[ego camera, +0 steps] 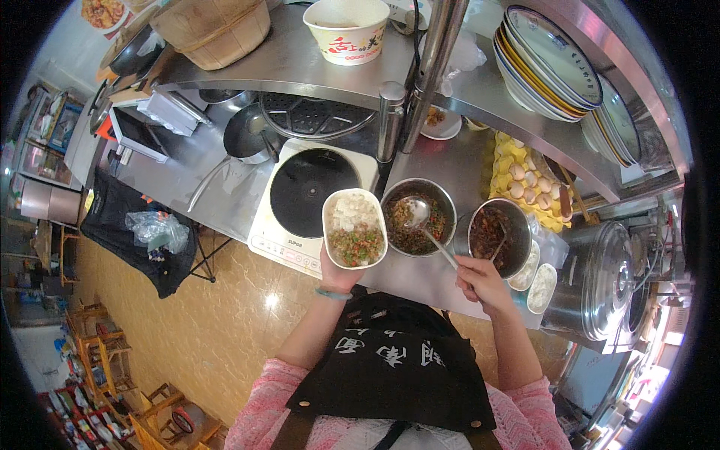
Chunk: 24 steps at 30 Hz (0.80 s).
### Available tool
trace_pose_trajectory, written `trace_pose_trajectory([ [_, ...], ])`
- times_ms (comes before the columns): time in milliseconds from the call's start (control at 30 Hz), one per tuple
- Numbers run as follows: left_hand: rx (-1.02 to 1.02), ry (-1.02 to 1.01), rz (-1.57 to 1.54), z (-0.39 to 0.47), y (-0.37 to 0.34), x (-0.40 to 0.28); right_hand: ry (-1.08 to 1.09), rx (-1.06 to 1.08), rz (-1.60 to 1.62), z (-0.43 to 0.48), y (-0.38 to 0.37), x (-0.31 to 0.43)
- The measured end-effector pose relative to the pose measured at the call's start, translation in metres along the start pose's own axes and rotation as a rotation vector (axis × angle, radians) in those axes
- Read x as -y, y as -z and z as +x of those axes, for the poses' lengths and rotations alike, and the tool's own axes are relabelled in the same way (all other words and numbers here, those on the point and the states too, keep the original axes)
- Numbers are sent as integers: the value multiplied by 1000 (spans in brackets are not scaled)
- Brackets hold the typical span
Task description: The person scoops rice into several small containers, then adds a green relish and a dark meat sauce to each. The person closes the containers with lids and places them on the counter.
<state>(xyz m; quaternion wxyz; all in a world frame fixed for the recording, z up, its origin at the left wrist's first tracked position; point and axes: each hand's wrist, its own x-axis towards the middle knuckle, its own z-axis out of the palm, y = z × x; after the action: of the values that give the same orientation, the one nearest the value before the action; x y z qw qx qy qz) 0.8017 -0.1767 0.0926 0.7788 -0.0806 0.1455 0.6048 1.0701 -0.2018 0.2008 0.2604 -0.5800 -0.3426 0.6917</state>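
My left hand (341, 274) holds up a white rectangular container (325, 226) from below, in front of the induction cooker. White rice (353, 211) fills its far half, and a chopped meat and pepper topping (355, 245) covers the near half. In my right hand (478, 284) is the handle of a metal ladle (441, 247). The ladle's bowl rests in a round steel pot (453, 211) of the same kind of chopped mixture. Just right of it stands a second steel pot (529, 225) with a dark reddish dish and a utensil in it.
Two rice containers (543, 288) sit beside a large lidded steel pot (602, 281). Eggs (529, 180) lie in a yellow tray behind. A black-topped induction cooker (312, 191) and a saucepan (247, 135) are leftward. Stacked plates (551, 62) and a paper tub (346, 34) occupy the shelf above.
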Motion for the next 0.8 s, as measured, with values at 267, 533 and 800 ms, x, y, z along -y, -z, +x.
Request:
trace_pose_trajectory([
  [267, 22, 54, -40, 1, -11, 3, 290, -43, -452, -45, -26, 20],
  [533, 113, 36, -77, -2, -16, 7, 606, -141, -837, -51, -45, 25],
  [800, 167, 47, -106, -3, -23, 8, 666, -204, -869, -57, -45, 27],
])
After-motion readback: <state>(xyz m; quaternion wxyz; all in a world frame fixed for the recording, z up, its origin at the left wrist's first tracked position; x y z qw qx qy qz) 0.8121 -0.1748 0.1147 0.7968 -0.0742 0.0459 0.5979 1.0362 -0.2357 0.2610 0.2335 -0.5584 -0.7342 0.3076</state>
